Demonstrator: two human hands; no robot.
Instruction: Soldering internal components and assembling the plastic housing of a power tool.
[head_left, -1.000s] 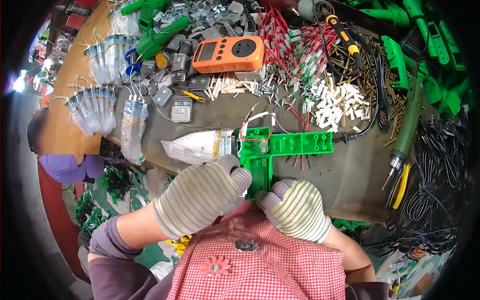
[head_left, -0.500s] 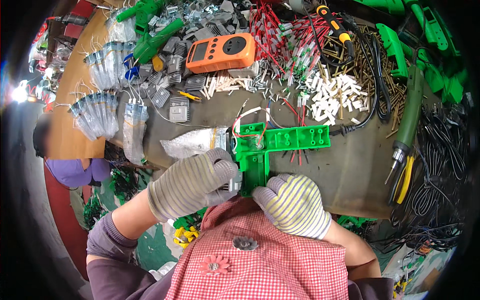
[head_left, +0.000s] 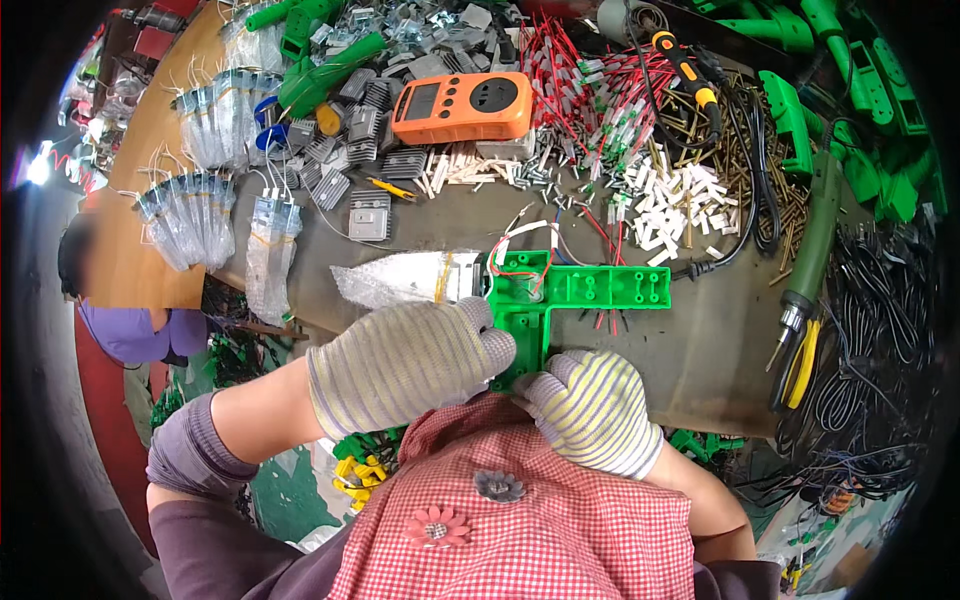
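A green plastic housing half, T-shaped and hollow side up, lies at the table's near edge. Red and white wires run in its upper left part. Attached at its left is a metal-ended piece in clear plastic wrap, banded with yellow. My left hand, in a striped glove, has its fingers closed over the left side of the housing's lower arm; what they pinch is hidden. In a matching glove, my right hand grips the bottom end of that arm between thumb and fingers.
An orange meter sits behind, among grey heat sinks, white sleeves and red-wired parts. To the right lie a green electric screwdriver, yellow-handled pliers and black cables. Wrapped pieces stand left.
My left hand has shifted right, its fingers now over the housing's lower arm. The grey finned heat sink seen at its fingertips is now hidden. My right hand stays at the arm's bottom end.
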